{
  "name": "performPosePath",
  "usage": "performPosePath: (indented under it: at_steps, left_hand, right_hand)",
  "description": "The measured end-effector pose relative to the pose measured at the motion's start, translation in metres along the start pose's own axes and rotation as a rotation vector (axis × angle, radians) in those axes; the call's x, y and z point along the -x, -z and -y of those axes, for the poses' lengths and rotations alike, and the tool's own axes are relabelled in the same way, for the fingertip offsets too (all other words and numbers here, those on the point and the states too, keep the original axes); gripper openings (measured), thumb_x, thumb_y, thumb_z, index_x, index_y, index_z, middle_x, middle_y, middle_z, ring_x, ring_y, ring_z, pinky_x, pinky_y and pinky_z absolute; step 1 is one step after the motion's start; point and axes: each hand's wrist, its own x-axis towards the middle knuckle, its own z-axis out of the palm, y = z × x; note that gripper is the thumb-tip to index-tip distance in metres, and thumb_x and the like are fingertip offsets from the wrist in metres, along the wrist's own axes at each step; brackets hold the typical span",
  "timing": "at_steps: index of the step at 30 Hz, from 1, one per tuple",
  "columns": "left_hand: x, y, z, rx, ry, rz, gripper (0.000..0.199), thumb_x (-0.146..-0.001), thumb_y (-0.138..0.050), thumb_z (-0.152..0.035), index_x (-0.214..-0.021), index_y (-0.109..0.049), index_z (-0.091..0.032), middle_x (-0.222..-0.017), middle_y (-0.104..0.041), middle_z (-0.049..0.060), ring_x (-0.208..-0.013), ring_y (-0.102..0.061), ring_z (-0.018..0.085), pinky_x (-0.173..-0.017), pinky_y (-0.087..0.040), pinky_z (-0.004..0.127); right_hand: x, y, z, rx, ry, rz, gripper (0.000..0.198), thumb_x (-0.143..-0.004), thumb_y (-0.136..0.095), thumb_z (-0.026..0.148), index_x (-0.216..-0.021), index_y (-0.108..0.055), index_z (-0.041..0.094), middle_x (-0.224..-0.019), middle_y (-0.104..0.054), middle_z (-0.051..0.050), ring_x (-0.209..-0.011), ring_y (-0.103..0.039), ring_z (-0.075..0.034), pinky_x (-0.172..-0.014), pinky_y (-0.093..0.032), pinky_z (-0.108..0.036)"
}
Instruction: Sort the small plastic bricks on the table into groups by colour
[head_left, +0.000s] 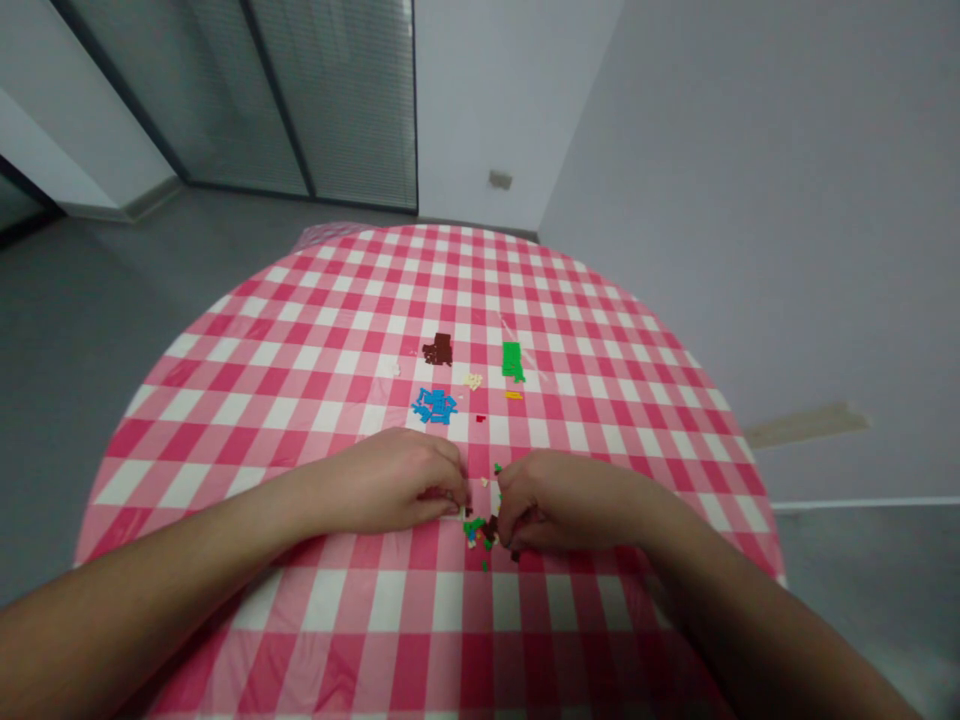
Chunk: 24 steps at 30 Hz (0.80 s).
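Mixed pieces [474,527] partly screened by right hand [551,500]; left hand [409,480] alongside; both curled, any hold not discernible. Placed beyond on desk [360,640]: brown pieces [443,348], blue pieces [436,407], green pieces [511,357].

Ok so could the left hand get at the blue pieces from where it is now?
Probably yes: the blue pieces lie on the checked tablecloth just beyond the left hand, and I see nothing standing between them.

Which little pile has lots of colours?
The mixed pile between the left hand and the right hand. It has green, brown and other colours together; the blue pile, brown pile and green pile each show one colour.
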Motion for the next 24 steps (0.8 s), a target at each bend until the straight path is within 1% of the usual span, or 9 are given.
performPosePath:
  at_steps: [8, 11, 13, 14, 17, 19, 20, 22, 24]
  left_hand:
    - [0.001, 0.001, 0.001, 0.002, 0.013, 0.005, 0.023, -0.085, -0.062, -0.003, -0.094, -0.074, -0.019, -0.094, -0.075, 0.002, -0.087, -0.07, 0.014, -0.077, -0.051, 0.022]
    - [0.0, 0.0, 0.0, 0.006, 0.026, -0.032, 0.02, -0.085, -0.063, -0.005, -0.092, -0.075, -0.019, -0.092, -0.075, 0.002, -0.084, -0.07, 0.014, -0.076, -0.051, 0.022]
    - [-0.001, -0.001, 0.001, 0.004, 0.049, -0.112, 0.016, -0.087, -0.063, -0.009, -0.091, -0.075, -0.019, -0.09, -0.075, 0.002, -0.082, -0.07, 0.014, -0.075, -0.052, 0.023]
    - [-0.002, -0.002, 0.001, -0.004, 0.063, -0.177, 0.014, -0.089, -0.063, -0.012, -0.091, -0.075, -0.019, -0.089, -0.075, 0.002, -0.082, -0.069, 0.015, -0.074, -0.052, 0.024]
    - [-0.002, -0.005, 0.004, -0.059, 0.068, -0.423, 0.011, -0.092, -0.063, -0.017, -0.091, -0.075, -0.018, -0.087, -0.074, 0.003, -0.081, -0.068, 0.015, -0.073, -0.052, 0.026]
    - [-0.002, -0.008, 0.006, -0.096, 0.046, -0.545, 0.011, -0.093, -0.063, -0.019, -0.092, -0.074, -0.018, -0.087, -0.073, 0.004, -0.082, -0.067, 0.016, -0.073, -0.053, 0.027]
    - [-0.002, -0.009, 0.007, -0.111, 0.037, -0.579, 0.011, -0.093, -0.063, -0.019, -0.093, -0.074, -0.018, -0.087, -0.073, 0.004, -0.083, -0.067, 0.016, -0.073, -0.053, 0.027]
    - [-0.002, -0.011, 0.009, -0.137, 0.022, -0.609, 0.012, -0.093, -0.061, -0.019, -0.092, -0.074, -0.018, -0.088, -0.072, 0.004, -0.082, -0.066, 0.015, -0.072, -0.053, 0.027]
    - [-0.002, -0.012, 0.01, -0.16, 0.019, -0.617, 0.013, -0.094, -0.06, -0.018, -0.092, -0.073, -0.018, -0.086, -0.072, 0.004, -0.08, -0.066, 0.015, -0.07, -0.053, 0.026]
  right_hand:
    - [-0.002, 0.0, 0.006, 0.043, 0.008, -0.021, 0.02, -0.084, -0.057, 0.008, -0.082, -0.075, 0.017, -0.079, -0.072, -0.003, -0.07, -0.058, -0.014, -0.066, -0.042, -0.026]
    - [-0.003, 0.0, 0.005, -0.023, 0.001, -0.138, 0.019, -0.084, -0.056, 0.009, -0.084, -0.073, 0.016, -0.081, -0.071, -0.004, -0.069, -0.058, -0.013, -0.065, -0.042, -0.026]
    - [-0.005, 0.0, 0.002, -0.139, -0.033, -0.311, 0.015, -0.086, -0.057, 0.014, -0.087, -0.072, 0.016, -0.077, -0.067, -0.003, -0.066, -0.056, -0.012, -0.062, -0.041, -0.024]
    - [-0.007, 0.0, 0.0, -0.217, -0.063, -0.408, 0.013, -0.087, -0.057, 0.018, -0.088, -0.07, 0.016, -0.074, -0.065, -0.001, -0.063, -0.055, -0.012, -0.059, -0.041, -0.024]
    - [-0.016, -0.006, -0.008, -0.482, -0.166, -0.651, 0.014, -0.087, -0.06, 0.029, -0.089, -0.067, 0.017, -0.066, -0.058, 0.002, -0.056, -0.05, -0.011, -0.052, -0.037, -0.023]
    - [-0.022, -0.01, -0.012, -0.642, -0.196, -0.719, 0.019, -0.085, -0.063, 0.035, -0.089, -0.066, 0.017, -0.065, -0.058, 0.002, -0.056, -0.05, -0.011, -0.051, -0.037, -0.023]
    - [-0.025, -0.012, -0.013, -0.714, -0.197, -0.736, 0.02, -0.084, -0.064, 0.036, -0.089, -0.066, 0.017, -0.066, -0.058, 0.002, -0.056, -0.049, -0.011, -0.051, -0.037, -0.023]
    - [-0.029, -0.015, -0.013, -0.812, -0.191, -0.738, 0.022, -0.082, -0.067, 0.038, -0.087, -0.066, 0.017, -0.067, -0.058, 0.002, -0.057, -0.048, -0.01, -0.052, -0.037, -0.023]
    - [-0.031, -0.016, -0.011, -0.848, -0.186, -0.724, 0.022, -0.08, -0.068, 0.038, -0.085, -0.066, 0.016, -0.067, -0.058, 0.001, -0.058, -0.048, -0.01, -0.053, -0.036, -0.023]
